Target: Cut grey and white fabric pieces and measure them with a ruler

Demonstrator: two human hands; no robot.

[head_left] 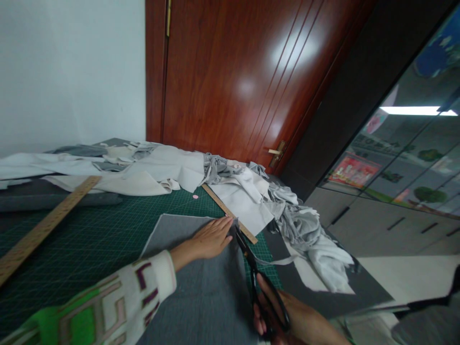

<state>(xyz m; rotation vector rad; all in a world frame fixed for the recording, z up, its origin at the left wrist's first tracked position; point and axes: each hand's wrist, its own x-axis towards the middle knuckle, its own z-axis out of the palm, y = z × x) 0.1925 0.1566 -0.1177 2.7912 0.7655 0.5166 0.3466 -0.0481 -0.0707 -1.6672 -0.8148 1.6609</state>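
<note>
My left hand (211,238) lies flat, fingers together, on a grey piece of fabric (201,287) spread over the green cutting mat (89,239). My right hand (298,323) grips black scissors (257,273) at the fabric's right edge. The blades point away from me, with their tips just right of my left fingertips. A thin strip of grey cloth (276,262) trails to the right of the blades.
One wooden ruler (46,225) lies diagonally on the mat at left; another (230,213) sits beyond my left hand. Piles of white and grey cloth scraps (294,225) cover the table's back and right side. A brown door (244,81) stands behind.
</note>
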